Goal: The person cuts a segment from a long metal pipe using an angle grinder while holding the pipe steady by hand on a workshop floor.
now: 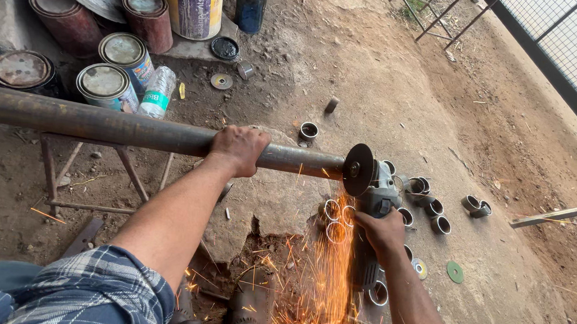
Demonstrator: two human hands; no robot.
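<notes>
Running from the left edge to centre frame, the steel pipe [101,125] lies on a stand [92,168]. The left hand [238,148] has its fingers wrapped over it; this grip should stay firm. Right of centre, the right hand [382,233], fingers curled around the grinder [374,188], best keeps the disc square.
</notes>
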